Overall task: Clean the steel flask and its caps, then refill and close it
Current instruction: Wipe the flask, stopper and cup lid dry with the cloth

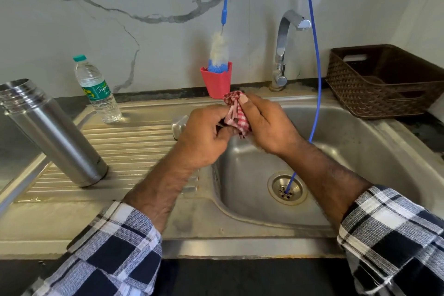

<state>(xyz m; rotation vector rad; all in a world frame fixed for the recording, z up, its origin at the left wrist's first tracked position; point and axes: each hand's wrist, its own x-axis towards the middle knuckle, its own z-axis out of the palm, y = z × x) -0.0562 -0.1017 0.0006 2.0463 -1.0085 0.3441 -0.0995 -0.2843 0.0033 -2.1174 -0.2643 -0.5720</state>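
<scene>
The steel flask [51, 131] stands uncapped on the ribbed drainboard at the left. A steel cap [179, 125] sits on the drainboard, partly hidden behind my left hand [204, 137]. Both hands meet above the left rim of the sink basin. My right hand [266, 125] grips a red-and-white checked cloth [236, 113], thumb on top of its bunched end. My left hand's fingers curl around the cloth's lower part; whether a small dark thing is inside it is hidden.
A plastic water bottle [97, 90] stands at the back of the drainboard. A red cup [217, 81] holding a bottle brush [218, 55] stands behind the sink [348, 151], the tap [284, 48] to its right. A brown basket [384, 81] sits far right. A blue cord [317, 72] runs into the drain [287, 187].
</scene>
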